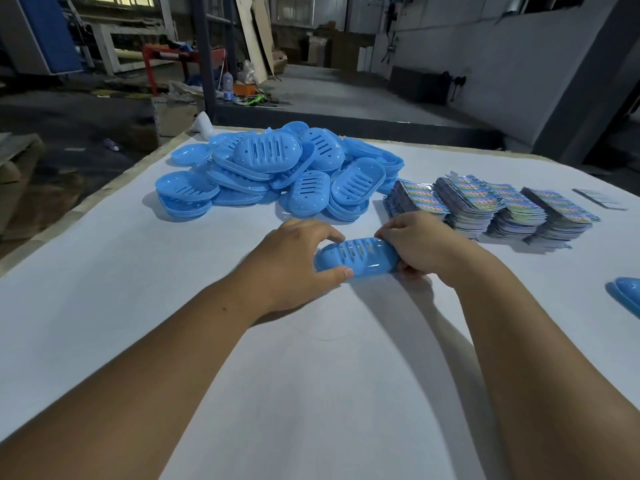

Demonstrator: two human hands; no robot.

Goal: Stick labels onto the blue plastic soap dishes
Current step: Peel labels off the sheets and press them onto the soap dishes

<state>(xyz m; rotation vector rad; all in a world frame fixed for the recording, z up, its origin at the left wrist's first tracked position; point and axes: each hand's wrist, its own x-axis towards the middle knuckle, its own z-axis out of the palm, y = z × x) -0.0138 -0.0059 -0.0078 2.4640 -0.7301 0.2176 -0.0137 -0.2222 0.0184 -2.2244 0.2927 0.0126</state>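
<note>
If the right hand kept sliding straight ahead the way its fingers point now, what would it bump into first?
The right hand grips one end of a blue soap dish, fingers pointing forward and a bit left. Going on, it would probably meet the pile of soap dishes first, though depth is hard to judge; the label stacks lie to its right.

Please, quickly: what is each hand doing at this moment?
Left hand: grips the left end of the soap dish.
Right hand: grips its right end.
</note>
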